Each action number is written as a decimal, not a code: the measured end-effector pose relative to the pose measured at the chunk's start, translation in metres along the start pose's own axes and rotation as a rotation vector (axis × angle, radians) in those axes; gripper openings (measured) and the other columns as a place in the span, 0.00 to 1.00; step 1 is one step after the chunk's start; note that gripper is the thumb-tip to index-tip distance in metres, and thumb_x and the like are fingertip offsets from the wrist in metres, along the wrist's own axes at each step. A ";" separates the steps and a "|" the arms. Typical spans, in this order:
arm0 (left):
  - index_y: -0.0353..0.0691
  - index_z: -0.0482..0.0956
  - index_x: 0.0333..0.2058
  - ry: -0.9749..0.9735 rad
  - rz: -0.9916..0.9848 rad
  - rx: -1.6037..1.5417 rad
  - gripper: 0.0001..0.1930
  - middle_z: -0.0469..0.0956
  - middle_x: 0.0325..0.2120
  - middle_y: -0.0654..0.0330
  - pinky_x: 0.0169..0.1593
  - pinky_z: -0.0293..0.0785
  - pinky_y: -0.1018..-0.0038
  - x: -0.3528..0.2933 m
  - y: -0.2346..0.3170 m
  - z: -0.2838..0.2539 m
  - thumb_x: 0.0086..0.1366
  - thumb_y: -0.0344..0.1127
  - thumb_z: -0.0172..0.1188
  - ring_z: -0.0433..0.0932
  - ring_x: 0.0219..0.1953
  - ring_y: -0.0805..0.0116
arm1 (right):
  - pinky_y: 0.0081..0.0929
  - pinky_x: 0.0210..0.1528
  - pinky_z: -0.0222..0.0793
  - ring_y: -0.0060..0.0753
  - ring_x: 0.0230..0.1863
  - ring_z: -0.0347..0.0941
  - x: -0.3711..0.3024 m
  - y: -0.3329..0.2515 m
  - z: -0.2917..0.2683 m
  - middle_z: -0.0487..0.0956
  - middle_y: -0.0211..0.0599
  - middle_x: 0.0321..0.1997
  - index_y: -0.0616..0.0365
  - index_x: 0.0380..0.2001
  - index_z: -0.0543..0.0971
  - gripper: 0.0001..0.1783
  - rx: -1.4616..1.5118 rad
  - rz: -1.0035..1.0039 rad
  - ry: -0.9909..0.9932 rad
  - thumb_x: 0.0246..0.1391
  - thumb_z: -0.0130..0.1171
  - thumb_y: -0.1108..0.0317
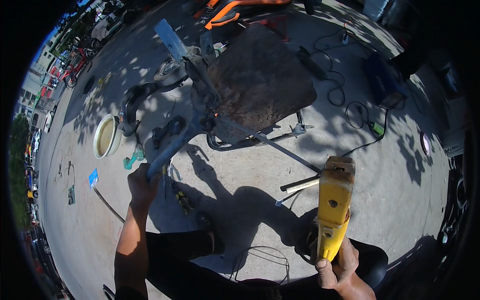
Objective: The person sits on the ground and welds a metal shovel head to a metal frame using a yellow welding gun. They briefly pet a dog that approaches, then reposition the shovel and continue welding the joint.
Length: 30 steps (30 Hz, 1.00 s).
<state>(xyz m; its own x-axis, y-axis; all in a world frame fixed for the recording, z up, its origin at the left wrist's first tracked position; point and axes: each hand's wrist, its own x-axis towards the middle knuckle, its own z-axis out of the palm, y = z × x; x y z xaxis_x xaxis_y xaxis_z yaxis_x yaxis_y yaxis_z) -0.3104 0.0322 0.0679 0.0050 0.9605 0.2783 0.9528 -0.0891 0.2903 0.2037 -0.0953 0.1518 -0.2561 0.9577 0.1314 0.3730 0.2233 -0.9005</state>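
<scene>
In my right hand (340, 265), fingers and thumb wrap the handle of a yellow electrode holder (332, 210) with a worn, rusty jaw. A thin welding rod (280, 146) runs from it up and left toward a metal joint, where a small orange glow shows. My left hand (143, 185) closes round the lower end of a blue-grey metal tube (172, 147). This tube meets the joint beside a dark, rusty metal plate (262, 75). A flat light-blue metal bar (171, 40) sticks up beyond the joint.
A cream bucket (106, 136), black curved part (135, 102), green-handled tool (134, 156) and yellow-black pliers (183, 201) lie left on concrete. A dark blue machine (380, 82) with trailing cables stands right. Orange bodywork (240, 11) is at the back. A wire frame (262, 255) lies between my legs.
</scene>
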 end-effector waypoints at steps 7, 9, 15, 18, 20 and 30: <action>0.37 0.79 0.33 0.062 -0.006 -0.070 0.17 0.78 0.21 0.46 0.29 0.76 0.58 -0.001 -0.007 0.000 0.62 0.48 0.68 0.81 0.25 0.41 | 0.30 0.43 0.81 0.37 0.37 0.86 -0.003 -0.002 0.001 0.85 0.46 0.40 0.75 0.63 0.66 0.37 0.043 0.054 0.001 0.61 0.64 0.58; 0.37 0.78 0.32 0.082 0.010 -0.086 0.19 0.77 0.21 0.47 0.28 0.75 0.58 0.000 -0.006 -0.001 0.64 0.50 0.66 0.81 0.24 0.41 | 0.32 0.47 0.80 0.38 0.40 0.86 -0.001 -0.004 0.001 0.84 0.48 0.42 0.74 0.63 0.67 0.37 0.028 0.027 -0.006 0.61 0.65 0.58; 0.38 0.75 0.31 0.118 0.060 -0.125 0.22 0.75 0.19 0.49 0.26 0.73 0.58 0.004 -0.003 -0.001 0.67 0.54 0.61 0.79 0.22 0.42 | 0.37 0.50 0.80 0.48 0.43 0.86 0.004 -0.008 -0.004 0.84 0.53 0.47 0.74 0.62 0.69 0.36 0.001 0.017 -0.066 0.59 0.67 0.59; 0.38 0.75 0.31 0.119 0.079 -0.113 0.21 0.75 0.19 0.49 0.26 0.73 0.58 0.005 -0.004 0.000 0.68 0.54 0.61 0.79 0.22 0.42 | 0.37 0.49 0.80 0.48 0.43 0.86 0.007 -0.004 -0.001 0.83 0.54 0.47 0.76 0.63 0.68 0.37 0.000 -0.018 -0.078 0.59 0.67 0.59; 0.38 0.75 0.31 0.108 0.086 -0.108 0.21 0.75 0.19 0.49 0.26 0.73 0.58 0.006 -0.002 -0.001 0.68 0.53 0.61 0.79 0.21 0.42 | 0.37 0.49 0.80 0.48 0.43 0.86 0.007 -0.006 -0.002 0.83 0.55 0.48 0.77 0.63 0.68 0.37 0.000 -0.003 -0.090 0.59 0.66 0.60; 0.38 0.75 0.32 0.112 0.105 -0.133 0.21 0.74 0.19 0.49 0.26 0.72 0.58 0.007 0.001 0.001 0.69 0.52 0.59 0.78 0.21 0.42 | 0.35 0.46 0.81 0.46 0.39 0.86 0.003 -0.002 -0.003 0.84 0.53 0.43 0.79 0.62 0.68 0.37 -0.021 -0.012 -0.083 0.59 0.66 0.61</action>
<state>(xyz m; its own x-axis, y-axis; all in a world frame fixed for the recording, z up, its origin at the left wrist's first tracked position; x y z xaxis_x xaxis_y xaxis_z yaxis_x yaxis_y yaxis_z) -0.3091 0.0390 0.0694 0.0614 0.9094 0.4113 0.9003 -0.2283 0.3705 0.2046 -0.0924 0.1548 -0.3332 0.9368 0.1070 0.3882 0.2397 -0.8899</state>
